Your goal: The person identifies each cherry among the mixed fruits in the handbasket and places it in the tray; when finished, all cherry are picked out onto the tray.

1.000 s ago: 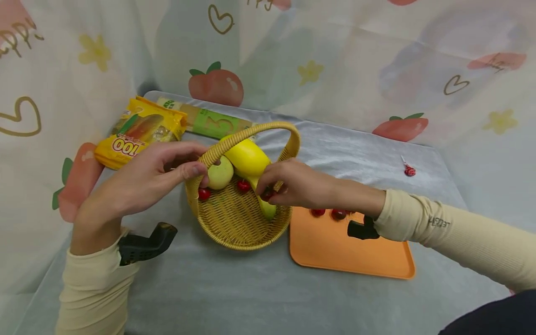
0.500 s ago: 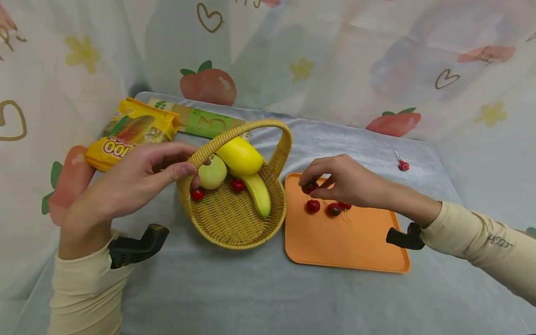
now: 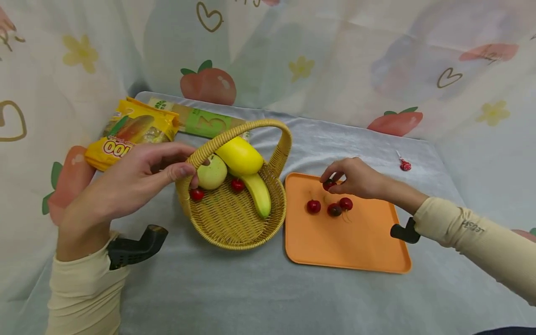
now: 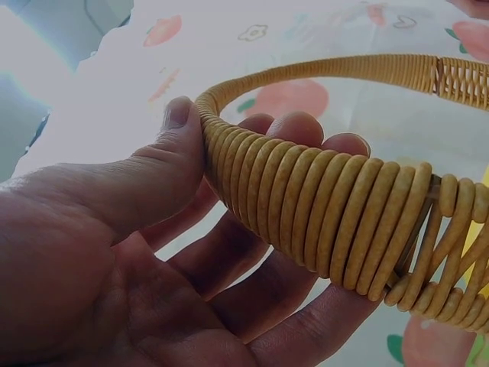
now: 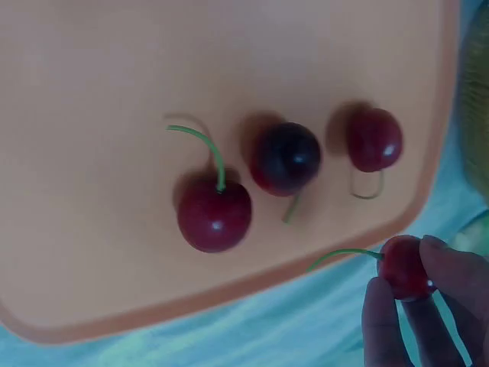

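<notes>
My left hand (image 3: 125, 181) holds the handle (image 4: 313, 202) of a yellow wicker basket (image 3: 232, 221), with thumb and fingers round it. In the basket are a pale green round fruit (image 3: 212, 173), a yellow fruit (image 3: 240, 156), a banana (image 3: 258, 195) and two red cherries. Above the far part of an orange tray (image 3: 351, 251), my right hand (image 3: 356, 179) pinches a dark red cherry (image 5: 403, 267) between thumb and fingers, its green stem sticking out. Three more cherries lie on the tray: one at left (image 3: 313, 206), a darker one (image 3: 334, 210) and one at right (image 3: 345, 204).
Behind the basket lie a yellow packet (image 3: 134, 130) and a long green-labelled packet (image 3: 207, 123). A small red wrapped lollipop (image 3: 405, 165) lies at the back right. Grey cloth (image 3: 234, 293) covers the table, and a printed curtain (image 3: 335, 56) hangs round it.
My right hand has moved out of the basket to the right, over the tray, with a cherry still pinched. My left hand has kept hold of the handle.
</notes>
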Available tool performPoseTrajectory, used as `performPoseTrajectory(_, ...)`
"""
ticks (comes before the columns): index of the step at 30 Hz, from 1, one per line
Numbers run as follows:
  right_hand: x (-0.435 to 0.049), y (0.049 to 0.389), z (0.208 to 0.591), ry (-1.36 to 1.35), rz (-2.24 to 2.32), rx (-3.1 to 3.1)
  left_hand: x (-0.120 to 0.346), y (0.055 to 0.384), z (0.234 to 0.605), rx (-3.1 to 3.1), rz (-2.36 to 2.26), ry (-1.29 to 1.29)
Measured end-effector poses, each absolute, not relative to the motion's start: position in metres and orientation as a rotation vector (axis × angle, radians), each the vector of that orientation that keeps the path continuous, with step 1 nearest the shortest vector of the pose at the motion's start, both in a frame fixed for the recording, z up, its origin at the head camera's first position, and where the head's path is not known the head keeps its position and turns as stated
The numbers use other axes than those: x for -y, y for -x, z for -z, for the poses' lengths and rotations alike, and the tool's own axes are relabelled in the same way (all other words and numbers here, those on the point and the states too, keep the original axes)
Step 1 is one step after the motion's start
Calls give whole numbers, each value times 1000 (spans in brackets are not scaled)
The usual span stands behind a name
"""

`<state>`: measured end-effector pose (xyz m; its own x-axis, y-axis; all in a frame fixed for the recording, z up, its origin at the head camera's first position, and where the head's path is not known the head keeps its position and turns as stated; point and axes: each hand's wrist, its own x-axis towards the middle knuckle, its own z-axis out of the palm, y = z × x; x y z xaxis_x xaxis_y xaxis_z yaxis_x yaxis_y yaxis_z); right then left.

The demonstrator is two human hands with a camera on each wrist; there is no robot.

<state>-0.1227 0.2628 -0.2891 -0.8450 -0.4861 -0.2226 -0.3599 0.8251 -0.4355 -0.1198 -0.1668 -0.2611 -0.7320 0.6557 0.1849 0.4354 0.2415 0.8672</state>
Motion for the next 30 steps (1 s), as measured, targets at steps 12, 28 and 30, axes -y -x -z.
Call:
performPoseTrajectory(12,-270,133,323,601,526,-2640,163,119,259,-2322,-1454,-1034)
performPoseTrajectory(28,-258,135,310,639,464,-2696,166,120,260,-2315,-1454,-1003)
performPoseTrajectory(30,-252,135,301,658,477,-2705,167,120,261,-2317,-1458,-1002)
